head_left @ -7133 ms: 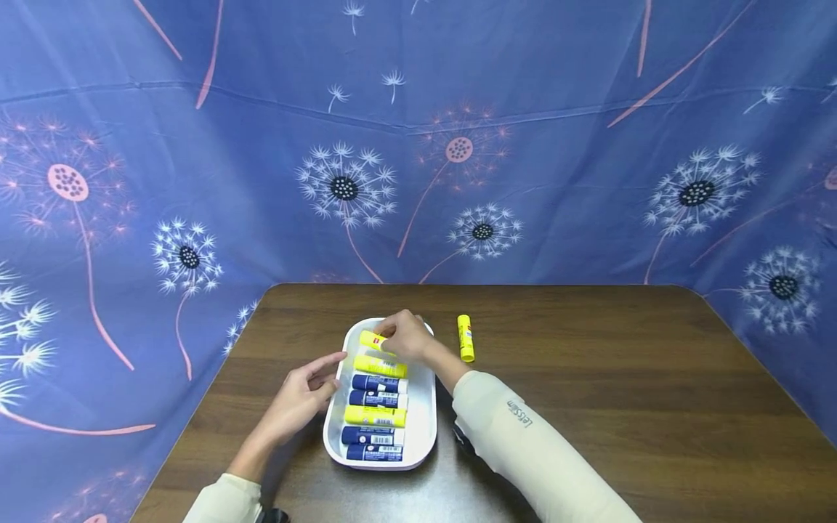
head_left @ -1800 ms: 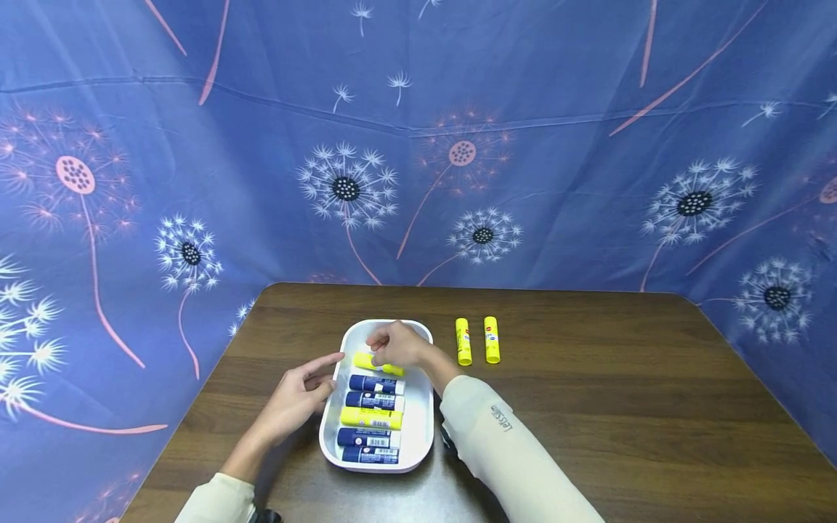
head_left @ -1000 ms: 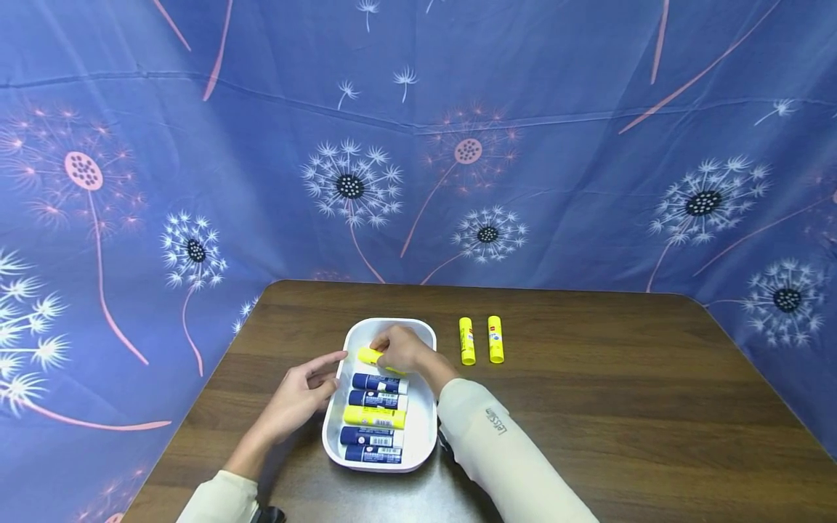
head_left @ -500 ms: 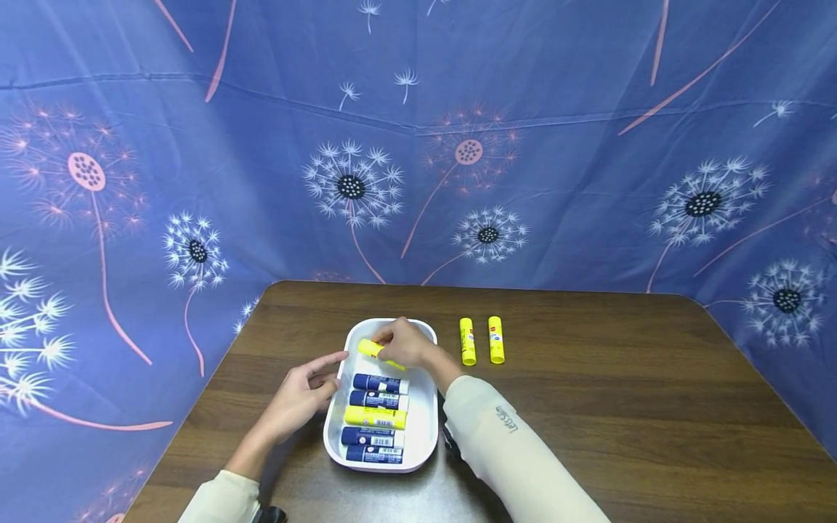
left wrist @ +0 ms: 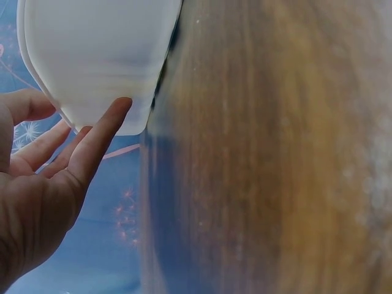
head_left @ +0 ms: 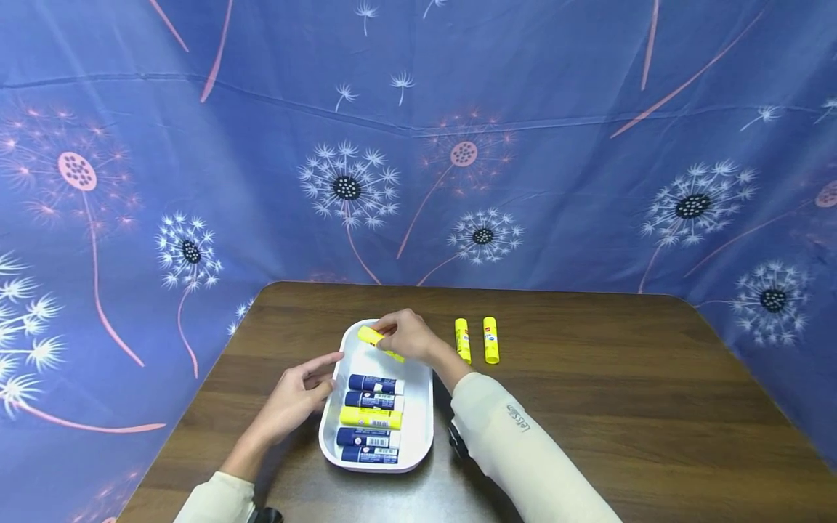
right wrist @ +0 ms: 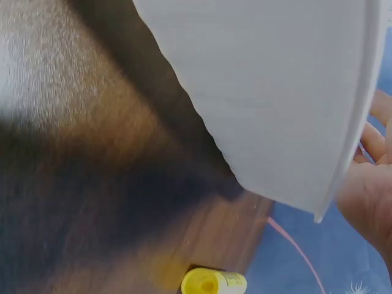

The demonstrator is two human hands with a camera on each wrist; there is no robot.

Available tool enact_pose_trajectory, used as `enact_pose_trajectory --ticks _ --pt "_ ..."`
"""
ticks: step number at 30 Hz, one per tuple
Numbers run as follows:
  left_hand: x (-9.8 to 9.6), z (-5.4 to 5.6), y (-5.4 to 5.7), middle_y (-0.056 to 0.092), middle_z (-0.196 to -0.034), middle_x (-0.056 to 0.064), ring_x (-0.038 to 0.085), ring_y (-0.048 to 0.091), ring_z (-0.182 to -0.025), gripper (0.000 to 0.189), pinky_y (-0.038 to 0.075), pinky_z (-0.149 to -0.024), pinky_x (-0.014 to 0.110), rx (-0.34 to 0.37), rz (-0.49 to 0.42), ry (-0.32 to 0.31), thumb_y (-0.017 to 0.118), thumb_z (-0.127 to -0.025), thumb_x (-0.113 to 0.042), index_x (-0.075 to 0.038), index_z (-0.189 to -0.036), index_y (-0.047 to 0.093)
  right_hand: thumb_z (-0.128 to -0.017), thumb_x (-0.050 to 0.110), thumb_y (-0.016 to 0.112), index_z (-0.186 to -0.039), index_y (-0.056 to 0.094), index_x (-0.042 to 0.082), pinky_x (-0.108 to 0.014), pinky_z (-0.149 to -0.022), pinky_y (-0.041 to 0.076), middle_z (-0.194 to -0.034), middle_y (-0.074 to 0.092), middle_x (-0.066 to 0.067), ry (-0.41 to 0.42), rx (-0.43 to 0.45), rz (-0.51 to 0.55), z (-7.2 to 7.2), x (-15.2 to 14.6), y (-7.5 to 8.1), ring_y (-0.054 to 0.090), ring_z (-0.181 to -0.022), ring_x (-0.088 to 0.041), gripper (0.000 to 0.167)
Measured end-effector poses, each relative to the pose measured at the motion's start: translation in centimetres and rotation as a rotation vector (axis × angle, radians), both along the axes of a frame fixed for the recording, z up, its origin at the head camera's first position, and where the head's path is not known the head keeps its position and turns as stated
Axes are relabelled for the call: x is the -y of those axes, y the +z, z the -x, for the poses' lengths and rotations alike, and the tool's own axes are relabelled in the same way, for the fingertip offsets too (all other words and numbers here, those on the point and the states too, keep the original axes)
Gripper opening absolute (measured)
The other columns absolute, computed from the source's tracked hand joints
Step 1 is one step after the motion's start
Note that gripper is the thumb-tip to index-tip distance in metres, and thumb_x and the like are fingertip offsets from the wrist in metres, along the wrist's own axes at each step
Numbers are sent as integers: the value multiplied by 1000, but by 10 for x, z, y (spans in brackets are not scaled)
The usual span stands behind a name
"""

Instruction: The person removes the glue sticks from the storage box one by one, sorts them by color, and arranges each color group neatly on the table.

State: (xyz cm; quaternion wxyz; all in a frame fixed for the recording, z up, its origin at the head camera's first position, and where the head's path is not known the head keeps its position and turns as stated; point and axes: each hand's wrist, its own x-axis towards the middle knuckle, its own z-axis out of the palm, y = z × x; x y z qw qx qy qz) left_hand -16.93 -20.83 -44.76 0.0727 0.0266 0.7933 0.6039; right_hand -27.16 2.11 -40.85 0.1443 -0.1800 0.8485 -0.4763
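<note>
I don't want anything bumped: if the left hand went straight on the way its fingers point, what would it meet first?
The left hand would most likely meet the side of the white, rounded rectangular tray first; it lies right at it, though exact contact is hard to judge.

"LetsSlim" is printed in dark letters along the cream-coloured fabric right sleeve (head_left: 539, 457). The dark blue cylindrical tubes with white ends (head_left: 356, 436) in the white rounded tray (head_left: 415, 414) carry fine white print, several with barcodes; the yellow cylindrical tube between them (head_left: 356, 416) has a barcode too. All print on these tubes is too small to read.
</note>
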Motion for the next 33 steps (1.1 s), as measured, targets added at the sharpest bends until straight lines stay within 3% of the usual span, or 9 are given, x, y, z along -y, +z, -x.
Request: enact_pose_trajectory --ticks 7,19,25,30,33 --pt "-1 -1 3 55 -147 30 37 66 -126 48 65 -83 39 3 14 6 58 -101 -4 -9 -149 55 -90 1 73 -125 73 4 -26 -79 58 -113 72 -11 -35 19 70 6 -16 5 65 -98 -18 35" --pt "0 -3 4 59 -141 31 35 68 -121 49 66 -82 38 -8 13 1 60 -99 -4 -7 -148 55 -93 0 70 -132 68 3 -33 -89 62 -127 67 -19 -210 129 255 20 -55 10 69 -110 -27 39" --pt "0 -4 4 59 -141 32 34 68 -121 50 66 -81 37 -21 20 -6 60 -100 -5 -7 -149 54 -94 2 67 -135 66 1 -25 -79 58 -126 66 -19 -347 96 277 24 -82 11 68 -103 -23 41" --pt "0 -4 5 58 -143 31 34 68 -121 49 66 -80 36 -25 19 -7 60 -100 -4 -7 -149 54 -94 0 67 -135 65 -3 -21 -81 57 -126 66 -22 -450 49 296 30 -104 5 66 -103 -21 41" --pt "0 -4 5 58 -143 31 35 68 -121 49 66 -80 36 -26 21 -3 60 -100 -4 -7 -148 55 -95 3 68 -136 65 -1 -26 -87 58 -128 65 -20 -511 52 275 33 -117 4 65 -108 -23 41"
